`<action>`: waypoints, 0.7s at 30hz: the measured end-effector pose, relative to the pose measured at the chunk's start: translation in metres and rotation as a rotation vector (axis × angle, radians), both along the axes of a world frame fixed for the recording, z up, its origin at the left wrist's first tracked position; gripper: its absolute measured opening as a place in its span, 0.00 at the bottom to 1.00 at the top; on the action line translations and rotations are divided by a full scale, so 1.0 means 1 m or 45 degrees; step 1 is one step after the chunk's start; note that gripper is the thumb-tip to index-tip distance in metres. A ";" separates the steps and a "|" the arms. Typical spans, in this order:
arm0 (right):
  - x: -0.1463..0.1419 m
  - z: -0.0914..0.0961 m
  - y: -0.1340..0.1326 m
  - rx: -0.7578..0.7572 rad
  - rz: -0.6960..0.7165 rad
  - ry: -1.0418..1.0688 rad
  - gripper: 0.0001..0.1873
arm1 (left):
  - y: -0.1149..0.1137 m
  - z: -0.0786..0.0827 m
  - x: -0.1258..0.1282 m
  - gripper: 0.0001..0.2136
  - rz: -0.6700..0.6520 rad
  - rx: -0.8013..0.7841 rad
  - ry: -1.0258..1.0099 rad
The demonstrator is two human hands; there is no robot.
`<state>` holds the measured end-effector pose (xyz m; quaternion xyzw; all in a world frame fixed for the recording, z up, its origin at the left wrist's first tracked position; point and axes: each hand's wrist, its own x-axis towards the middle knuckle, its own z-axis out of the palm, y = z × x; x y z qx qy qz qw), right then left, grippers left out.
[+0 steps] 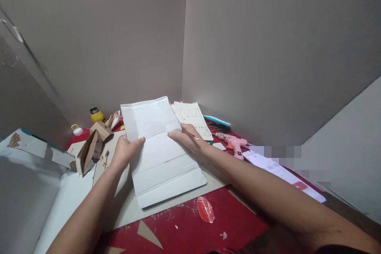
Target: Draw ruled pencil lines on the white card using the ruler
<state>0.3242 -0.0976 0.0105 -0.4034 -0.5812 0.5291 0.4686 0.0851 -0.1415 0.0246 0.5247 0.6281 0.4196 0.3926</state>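
Note:
A creased white cardboard sheet point(160, 154) is held up at a tilt over the table, with fold lines across it and pencil-like marks on its face. My left hand point(126, 151) grips its left edge, thumb on the front and fingers out of sight behind. On the opposite edge my right hand point(189, 139) grips in the same way. A thin reddish pencil point(189, 132) lies across the right hand, apparently tucked between its fingers. Below the sheet lies a large beige board point(122, 214). Behind the right hand is paper with drawn triangles point(190, 113).
To the right lie a pink glue gun point(235, 143) and a lit phone point(282, 174). Folded brown cardboard point(92, 147), a yellow bottle point(97, 115) and a white box point(38, 151) stand left. Red plastic point(205, 209) and scraps lie on the red table point(178, 238). Grey panels point(268, 55) enclose the back.

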 end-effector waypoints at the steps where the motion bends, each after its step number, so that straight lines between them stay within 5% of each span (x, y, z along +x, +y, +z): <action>1: 0.003 0.004 0.001 -0.021 0.026 0.032 0.12 | 0.000 0.002 -0.002 0.17 -0.051 -0.015 -0.038; 6: 0.014 0.018 0.004 -0.126 0.156 0.190 0.19 | -0.003 0.004 -0.009 0.17 -0.209 -0.008 -0.161; 10: 0.013 0.011 -0.002 -0.187 0.205 0.200 0.21 | -0.005 -0.002 -0.007 0.17 -0.147 0.108 -0.117; 17: 0.002 0.005 -0.014 -0.131 0.017 0.067 0.11 | 0.000 -0.016 0.003 0.17 0.077 0.137 0.060; 21: -0.003 0.005 -0.006 -0.151 0.014 0.084 0.09 | 0.000 -0.008 -0.001 0.17 0.068 0.082 0.012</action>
